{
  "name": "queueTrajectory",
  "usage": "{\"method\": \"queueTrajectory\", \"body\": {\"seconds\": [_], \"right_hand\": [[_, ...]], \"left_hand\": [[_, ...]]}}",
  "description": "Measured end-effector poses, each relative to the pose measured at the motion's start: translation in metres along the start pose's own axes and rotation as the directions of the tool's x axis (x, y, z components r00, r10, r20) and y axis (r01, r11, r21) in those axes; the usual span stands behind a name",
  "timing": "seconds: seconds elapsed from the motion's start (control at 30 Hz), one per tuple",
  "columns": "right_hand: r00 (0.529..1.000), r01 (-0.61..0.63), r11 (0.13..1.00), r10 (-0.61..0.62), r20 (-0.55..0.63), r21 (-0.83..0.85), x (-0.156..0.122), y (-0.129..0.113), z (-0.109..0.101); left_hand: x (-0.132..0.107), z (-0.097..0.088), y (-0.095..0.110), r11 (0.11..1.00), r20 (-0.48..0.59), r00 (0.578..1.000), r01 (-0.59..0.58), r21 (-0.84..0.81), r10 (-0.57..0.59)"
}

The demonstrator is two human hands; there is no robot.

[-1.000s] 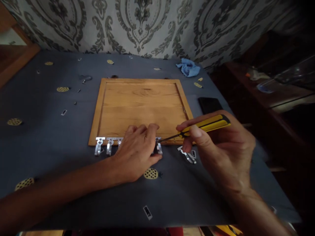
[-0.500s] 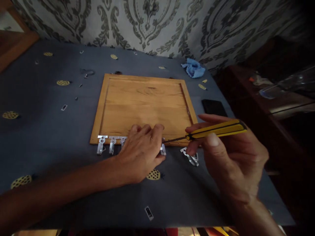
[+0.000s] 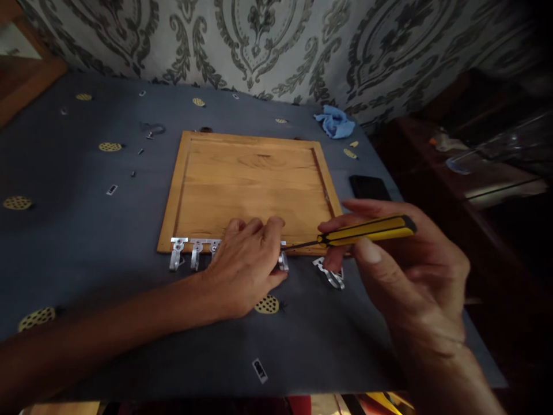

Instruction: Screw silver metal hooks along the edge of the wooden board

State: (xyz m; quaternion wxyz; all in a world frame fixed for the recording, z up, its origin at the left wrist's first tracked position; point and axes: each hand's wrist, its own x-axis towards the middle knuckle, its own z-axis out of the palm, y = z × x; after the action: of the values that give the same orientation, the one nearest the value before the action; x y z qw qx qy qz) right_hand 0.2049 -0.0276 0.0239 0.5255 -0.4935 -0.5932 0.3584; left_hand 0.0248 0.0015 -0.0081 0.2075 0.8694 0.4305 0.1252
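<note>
A wooden panel with a raised frame [image 3: 254, 173] lies on the cloth-covered table. Several silver metal hooks [image 3: 176, 253] line its near edge, some with screws visible. My left hand [image 3: 248, 265] is bent over that edge, fingers pressed together around a metal hook [image 3: 283, 262] and covering the ones beneath. My right hand [image 3: 401, 276] grips a yellow-and-black screwdriver [image 3: 367, 230], fingertips and thumb around its handle. The screwdriver's shaft points left, its tip at the hook by my left fingers. Below my right fingers lies a loose metal hook [image 3: 329, 274] on the cloth.
A dark flat object [image 3: 369, 187] lies right of the panel, with a crumpled blue cloth [image 3: 336, 122] behind it. Small hardware pieces [image 3: 150, 134] are scattered to the left. Another wooden frame [image 3: 34, 89] stands at the back left, and a patterned curtain [image 3: 259, 46] hangs behind.
The view has shifted slightly. My right hand has moved a little left with the screwdriver, whose tip stays at the hook. My left hand keeps its place on the panel's edge.
</note>
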Motion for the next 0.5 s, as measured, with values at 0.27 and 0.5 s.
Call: {"method": "queueTrajectory", "body": {"seconds": [0.27, 0.5], "right_hand": [[0.995, 0.098, 0.99, -0.099, -0.005, -0.1, -0.0026, 0.003, -0.0058], [0.998, 0.064, 0.995, -0.062, 0.026, -0.08, -0.0071, -0.0055, 0.0002]], "left_hand": [[0.0007, -0.0006, 0.0003, 1.0, 0.0, 1.0, 0.011, 0.008, -0.011], [-0.0001, 0.0009, -0.0004, 1.0, -0.006, 1.0, 0.003, 0.008, -0.003]]}}
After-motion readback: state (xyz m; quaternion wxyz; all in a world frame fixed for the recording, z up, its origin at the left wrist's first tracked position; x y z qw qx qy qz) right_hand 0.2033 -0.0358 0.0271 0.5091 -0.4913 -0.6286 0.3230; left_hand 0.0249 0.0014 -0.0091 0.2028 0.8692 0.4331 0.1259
